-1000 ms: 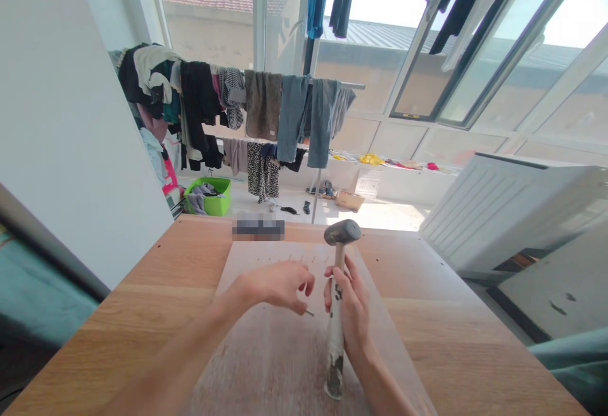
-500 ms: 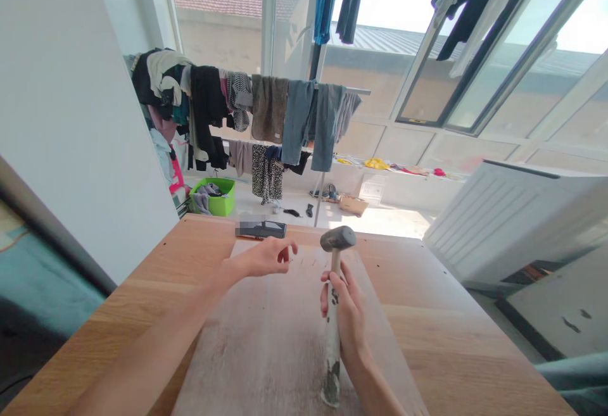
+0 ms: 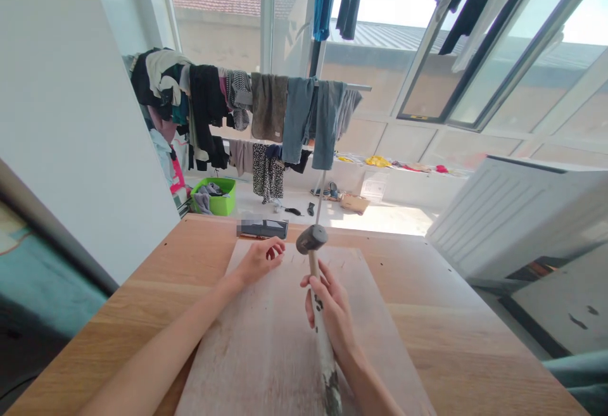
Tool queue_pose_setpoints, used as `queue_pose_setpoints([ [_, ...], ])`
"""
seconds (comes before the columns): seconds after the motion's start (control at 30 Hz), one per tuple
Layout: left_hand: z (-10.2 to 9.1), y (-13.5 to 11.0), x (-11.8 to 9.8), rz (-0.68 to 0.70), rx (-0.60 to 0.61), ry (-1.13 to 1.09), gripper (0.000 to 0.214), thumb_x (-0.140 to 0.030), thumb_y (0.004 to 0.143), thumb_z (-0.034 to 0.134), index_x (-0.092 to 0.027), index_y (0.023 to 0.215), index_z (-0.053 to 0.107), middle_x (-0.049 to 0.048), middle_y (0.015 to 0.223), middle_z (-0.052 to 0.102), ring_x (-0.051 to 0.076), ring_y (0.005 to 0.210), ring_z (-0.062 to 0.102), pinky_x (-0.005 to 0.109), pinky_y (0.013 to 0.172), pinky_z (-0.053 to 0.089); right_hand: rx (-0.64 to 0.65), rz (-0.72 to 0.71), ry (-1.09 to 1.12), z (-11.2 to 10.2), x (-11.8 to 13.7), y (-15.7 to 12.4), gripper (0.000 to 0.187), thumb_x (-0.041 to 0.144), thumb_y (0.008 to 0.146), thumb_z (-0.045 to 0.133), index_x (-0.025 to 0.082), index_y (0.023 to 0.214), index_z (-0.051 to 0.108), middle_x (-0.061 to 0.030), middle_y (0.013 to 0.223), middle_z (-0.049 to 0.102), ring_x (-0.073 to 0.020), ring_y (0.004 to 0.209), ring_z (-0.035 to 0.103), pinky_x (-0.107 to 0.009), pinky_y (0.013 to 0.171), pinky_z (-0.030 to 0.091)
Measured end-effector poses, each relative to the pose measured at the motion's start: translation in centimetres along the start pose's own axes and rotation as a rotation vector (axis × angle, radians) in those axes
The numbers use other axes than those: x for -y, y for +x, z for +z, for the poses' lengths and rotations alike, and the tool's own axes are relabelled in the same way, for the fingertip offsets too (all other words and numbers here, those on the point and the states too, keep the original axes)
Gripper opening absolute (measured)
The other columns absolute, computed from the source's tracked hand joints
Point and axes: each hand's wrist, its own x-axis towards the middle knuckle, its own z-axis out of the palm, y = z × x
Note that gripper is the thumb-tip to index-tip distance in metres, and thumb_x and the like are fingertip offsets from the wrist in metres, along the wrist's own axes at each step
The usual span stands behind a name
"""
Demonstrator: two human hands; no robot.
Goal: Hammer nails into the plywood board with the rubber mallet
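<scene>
My right hand is wrapped round the pale, worn handle of a hammer with a dark head. That head is raised over the far part of a whitish wooden board. At the board's far left, my left hand rests low with curled fingers drawn together. Anything between those fingertips is too small or hidden to make out. Beside them, several thin nail-like pins stand in a row near the board's far edge, partly behind the hammer.
The board lies on a wooden tabletop. A dark phone-like object lies just beyond the board. Past the table are a rack of hanging clothes, a green tub and windows. A white panel rises at the left.
My right hand has moved left with the hammer, bringing its head closer to my left hand. My left hand has shifted slightly left, its fingers now lower and nearer the board.
</scene>
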Motion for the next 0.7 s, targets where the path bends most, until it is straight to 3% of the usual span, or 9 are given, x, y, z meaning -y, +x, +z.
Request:
queue_pose_setpoints([
  [0.43, 0.2, -0.2, 0.4, 0.052, 0.018, -0.034, 0.026, -0.009, 0.072, 0.058, -0.018, 0.096, 0.060, -0.0040, 0.072, 0.063, 0.008, 0.058, 0.050, 0.019, 0.057, 0.040, 0.145, 0.020, -0.144, 0.5, -1.1, 0.3, 0.052, 0.048, 0.090, 0.055, 0.022, 0.134, 0.048, 0.0003, 0.088, 0.060, -0.0017, 0.033, 0.043, -0.017, 0.031, 0.032],
  [0.7, 0.6, -0.2, 1.2, 0.101, 0.003, -0.028, 0.024, -0.006, 0.073, 0.059, -0.018, 0.093, 0.060, -0.0050, 0.072, 0.063, 0.007, 0.058, 0.051, 0.018, 0.057, 0.040, 0.172, 0.018, -0.136, 0.6, -1.2, 0.4, 0.054, 0.050, 0.089, 0.056, 0.023, 0.135, 0.046, -0.0003, 0.089, 0.060, -0.0020, 0.032, 0.043, -0.017, 0.030, 0.030],
])
